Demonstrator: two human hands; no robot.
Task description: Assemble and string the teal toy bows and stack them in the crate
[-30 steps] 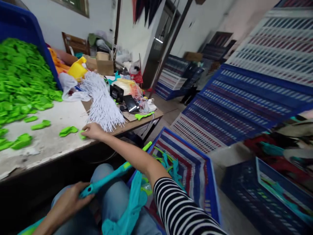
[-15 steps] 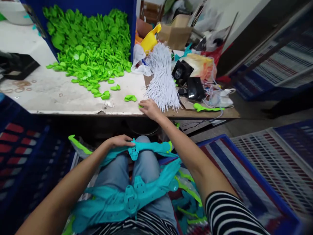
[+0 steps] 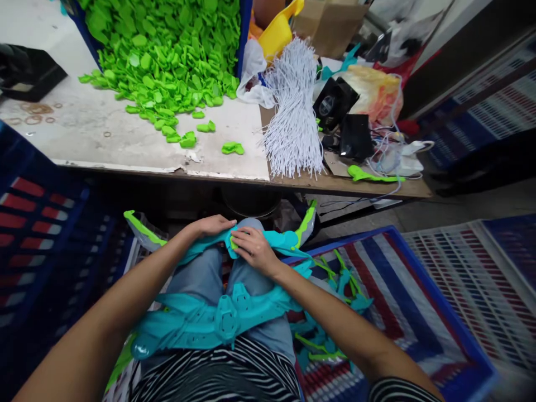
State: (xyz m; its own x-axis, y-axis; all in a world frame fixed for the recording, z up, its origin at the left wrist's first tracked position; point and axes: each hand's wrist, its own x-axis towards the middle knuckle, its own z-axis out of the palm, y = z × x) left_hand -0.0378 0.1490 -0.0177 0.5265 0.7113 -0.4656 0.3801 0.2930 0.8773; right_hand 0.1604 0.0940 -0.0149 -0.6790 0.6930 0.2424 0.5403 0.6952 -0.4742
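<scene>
Two bare hands meet over a person's lap. The left hand [image 3: 215, 224] grips a long turquoise part [image 3: 280, 239] lying across the knees, its fingertips near the part's middle; we cannot see the thumb. The right hand [image 3: 254, 248] has just come back from the edge of the bench [image 3: 138, 146], bringing a small green piece [image 3: 233, 241] that its curled fingers hold against the middle of the turquoise part. So both hands are now busy at one spot; whether the piece is seated we cannot tell, as the fingers cover most of it. Nearer the body, a second turquoise part [image 3: 188, 326] lies across the thighs. On the bench we find one loose green piece [image 3: 233, 148] near the edge and, behind it, a large green heap [image 3: 167, 67].
</scene>
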